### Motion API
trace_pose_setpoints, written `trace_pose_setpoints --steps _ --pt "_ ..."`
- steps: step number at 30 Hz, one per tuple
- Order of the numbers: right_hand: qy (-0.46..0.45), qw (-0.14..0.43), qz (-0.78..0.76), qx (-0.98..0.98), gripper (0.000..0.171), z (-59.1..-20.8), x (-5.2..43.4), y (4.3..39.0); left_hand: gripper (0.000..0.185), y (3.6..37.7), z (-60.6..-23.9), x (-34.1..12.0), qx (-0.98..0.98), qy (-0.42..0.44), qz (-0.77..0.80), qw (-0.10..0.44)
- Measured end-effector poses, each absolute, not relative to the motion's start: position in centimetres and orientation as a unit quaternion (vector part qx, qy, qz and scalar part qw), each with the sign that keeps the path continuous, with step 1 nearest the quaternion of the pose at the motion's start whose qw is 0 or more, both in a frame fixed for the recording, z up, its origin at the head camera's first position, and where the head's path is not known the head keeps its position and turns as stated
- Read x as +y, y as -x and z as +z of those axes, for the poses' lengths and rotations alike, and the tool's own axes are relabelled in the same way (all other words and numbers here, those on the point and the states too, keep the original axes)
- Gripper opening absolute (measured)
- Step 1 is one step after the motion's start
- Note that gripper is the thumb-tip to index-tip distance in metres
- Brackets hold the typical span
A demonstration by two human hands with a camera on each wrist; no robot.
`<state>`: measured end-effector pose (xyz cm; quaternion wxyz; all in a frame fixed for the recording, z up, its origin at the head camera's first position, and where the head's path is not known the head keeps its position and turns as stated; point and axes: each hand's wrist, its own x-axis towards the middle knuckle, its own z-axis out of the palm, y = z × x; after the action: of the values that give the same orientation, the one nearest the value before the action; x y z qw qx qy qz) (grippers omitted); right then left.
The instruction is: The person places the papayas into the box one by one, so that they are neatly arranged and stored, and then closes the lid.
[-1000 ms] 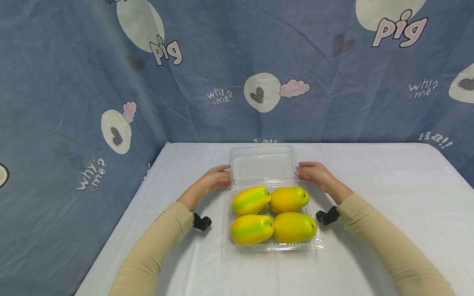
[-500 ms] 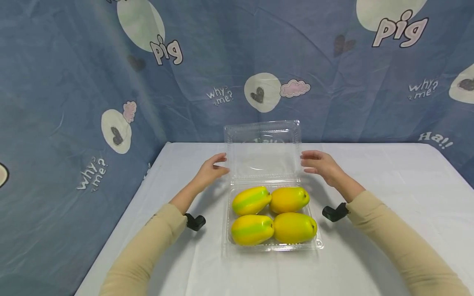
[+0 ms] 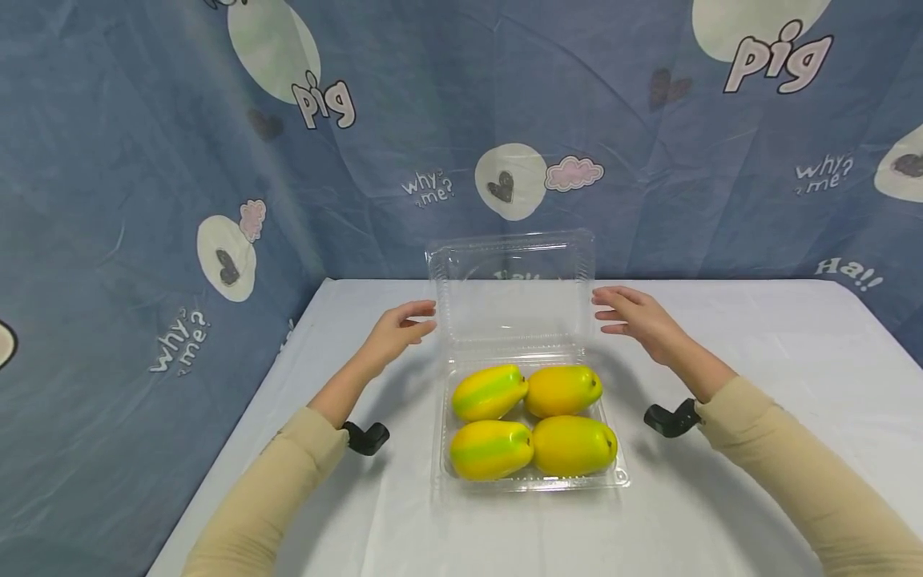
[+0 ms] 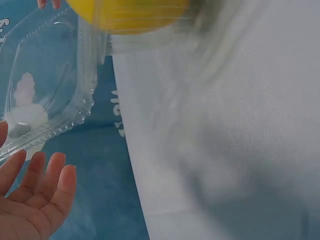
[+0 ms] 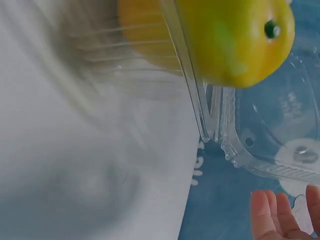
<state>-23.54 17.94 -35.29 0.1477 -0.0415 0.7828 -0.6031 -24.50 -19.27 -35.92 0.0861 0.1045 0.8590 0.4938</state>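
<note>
A clear plastic clamshell box [image 3: 530, 484] lies in the middle of the table, holding several yellow-green papayas [image 3: 574, 445] in two rows. Its hinged lid [image 3: 438, 298] stands raised at the back. My left hand [image 3: 392, 336] is at the lid's left edge, fingers extended and fingertips right at the rim. On the opposite edge, my right hand [image 3: 643, 322] has its fingers held out the same way. The left wrist view shows spread fingers [image 4: 62, 192] beside the lid's rim [image 4: 75, 112]. In the right wrist view, fingertips [image 5: 260, 202] show close below the lid edge [image 5: 250, 165].
A white cloth [image 3: 728, 344] covers the table around the box. Behind and to the left hangs a blue printed curtain [image 3: 404, 104]. A black wrist mount [image 3: 368, 438] sits under the left forearm, another mount [image 3: 672, 418] under the right.
The lid has swung up from lying back on the table to standing raised. Both hands have risen with it and spread slightly outward. The box base and papayas stay put.
</note>
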Motion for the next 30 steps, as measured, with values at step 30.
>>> trace_pose_setpoints --steps 30 --pt "0.081 0.150 -0.627 0.760 0.059 -36.5 19.0 15.2 0.031 17.8 -37.2 -20.6 0.851 -0.176 0.494 0.023"
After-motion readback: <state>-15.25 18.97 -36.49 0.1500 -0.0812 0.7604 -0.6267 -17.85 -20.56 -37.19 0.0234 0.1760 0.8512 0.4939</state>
